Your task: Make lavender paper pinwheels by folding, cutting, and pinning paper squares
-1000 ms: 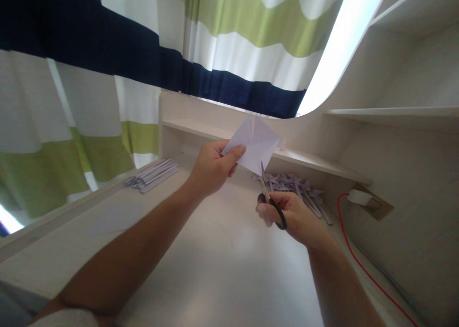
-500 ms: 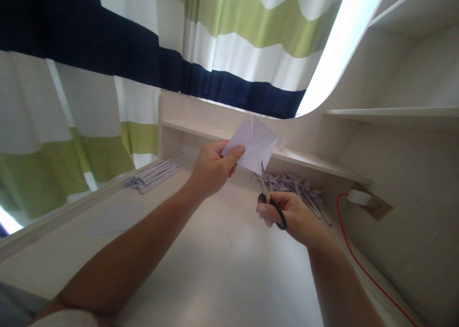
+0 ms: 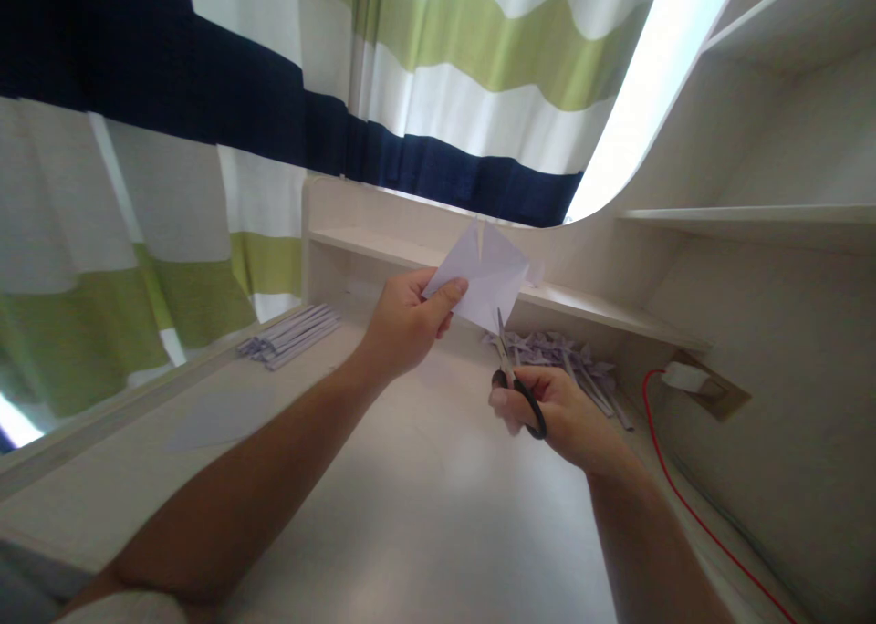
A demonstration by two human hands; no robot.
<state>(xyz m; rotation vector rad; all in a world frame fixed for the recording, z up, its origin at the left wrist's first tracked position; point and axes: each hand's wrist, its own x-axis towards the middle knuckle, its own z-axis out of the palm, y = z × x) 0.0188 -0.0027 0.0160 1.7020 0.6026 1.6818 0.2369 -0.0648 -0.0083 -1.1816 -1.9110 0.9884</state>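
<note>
My left hand (image 3: pixel 416 316) pinches a square sheet of white paper (image 3: pixel 487 277) by its left corner, thumb on top, holding it up above the desk. A slit shows at the paper's top corner. My right hand (image 3: pixel 547 410) is closed round the black handles of a pair of scissors (image 3: pixel 505 355). Their blades point upward and meet the paper's lower corner. Whether the blades are fully closed there is hard to make out.
Behind the scissors lies a pile of folded paper pinwheels (image 3: pixel 568 350) with stick handles. Several rolled paper sticks (image 3: pixel 293 334) lie at the desk's back left, and flat paper (image 3: pixel 219 416) nearer on the left. A red cable (image 3: pixel 677 487) runs from a plug (image 3: pixel 684 378) at right.
Almost nothing differs. Both hands, the paper and the scissors keep nearly the same positions.
</note>
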